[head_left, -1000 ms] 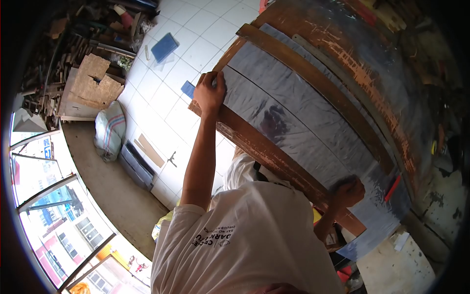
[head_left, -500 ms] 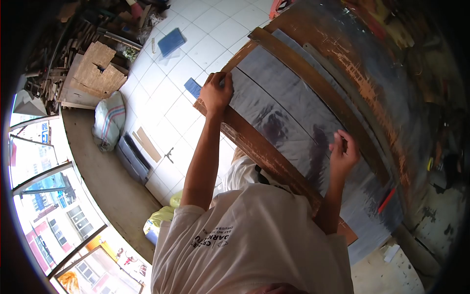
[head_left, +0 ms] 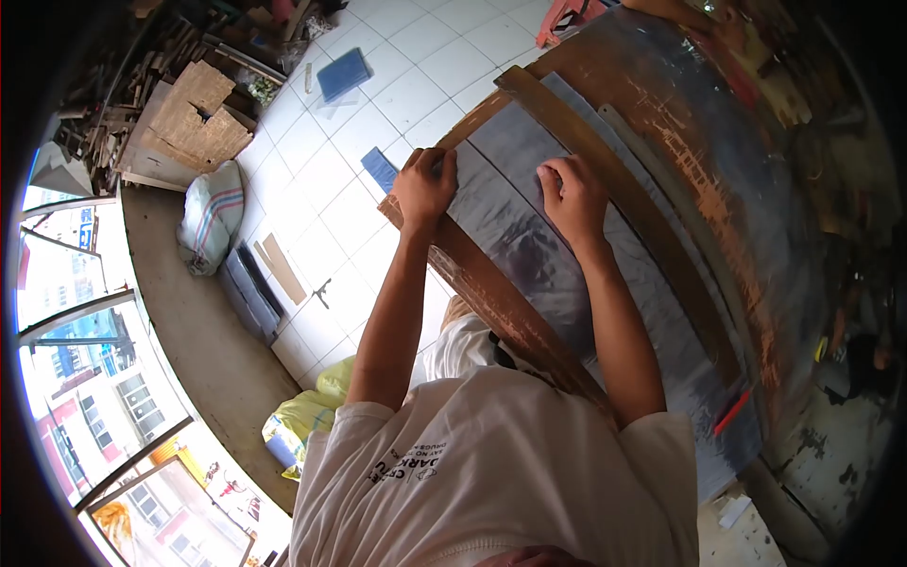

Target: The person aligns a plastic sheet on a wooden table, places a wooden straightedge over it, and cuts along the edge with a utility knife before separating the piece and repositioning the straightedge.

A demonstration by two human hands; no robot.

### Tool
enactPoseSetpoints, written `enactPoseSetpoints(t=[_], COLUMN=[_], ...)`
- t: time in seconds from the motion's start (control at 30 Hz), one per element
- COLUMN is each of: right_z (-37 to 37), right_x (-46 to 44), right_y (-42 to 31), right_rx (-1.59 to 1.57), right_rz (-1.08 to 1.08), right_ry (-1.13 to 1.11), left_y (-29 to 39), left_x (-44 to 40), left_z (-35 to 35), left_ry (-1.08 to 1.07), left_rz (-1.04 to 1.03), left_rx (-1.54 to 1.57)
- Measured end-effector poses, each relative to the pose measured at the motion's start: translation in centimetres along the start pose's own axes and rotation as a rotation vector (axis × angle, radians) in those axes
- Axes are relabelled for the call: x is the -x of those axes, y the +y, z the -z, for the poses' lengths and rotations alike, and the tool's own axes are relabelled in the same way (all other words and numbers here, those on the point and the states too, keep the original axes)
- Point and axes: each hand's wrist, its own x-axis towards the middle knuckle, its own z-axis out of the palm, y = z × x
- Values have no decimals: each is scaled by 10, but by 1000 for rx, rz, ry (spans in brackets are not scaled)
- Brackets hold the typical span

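Note:
A grey, smudged sheet (head_left: 652,255) lies over the workbench, with a thin dark line running lengthwise along it. My left hand (head_left: 425,189) is closed, fingers curled, at the sheet's far left edge, over the end of a worn wooden strip (head_left: 501,298). What its fingers grip is hidden. Above the sheet, close to the dark line, my right hand (head_left: 574,198) is pinched; whatever it may hold is too small to make out. Beyond the right hand, a long brown board (head_left: 624,189) rests on the sheet.
A red object (head_left: 732,413) lies near the sheet's lower right end. Behind is the scratched brown bench top (head_left: 694,156). On the tiled floor are a blue flat piece (head_left: 343,75) and a white sack (head_left: 212,213). Wood scraps (head_left: 194,123) are piled at upper left.
My right hand has moved up and to the left along the sheet, towards my left hand. The left hand stays at the same edge. The view has shifted slightly.

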Motion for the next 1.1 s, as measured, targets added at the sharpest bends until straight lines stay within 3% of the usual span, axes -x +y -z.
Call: enactPoseSetpoints(t=[0.27, 0.77, 0.87, 0.93, 1.1], right_z=[-9, -6, -7, -7, -8], right_x=[2, 3, 3, 2, 0], right_y=[16, 13, 15, 14, 18], right_rx=[39, 63, 40, 27, 23], right_rz=[110, 67, 43, 18, 4], right_ry=[-59, -110, -117, -111, -78], left_y=[0, -4, -5, 9, 27], left_x=[0, -1, -8, -19, -25], left_z=[-2, -1, 3, 18, 41], left_ry=[14, -30, -109, -407, -574], left_rz=[-25, -7, -6, 187, 117], left_rx=[-11, -39, -16, -36, -170])
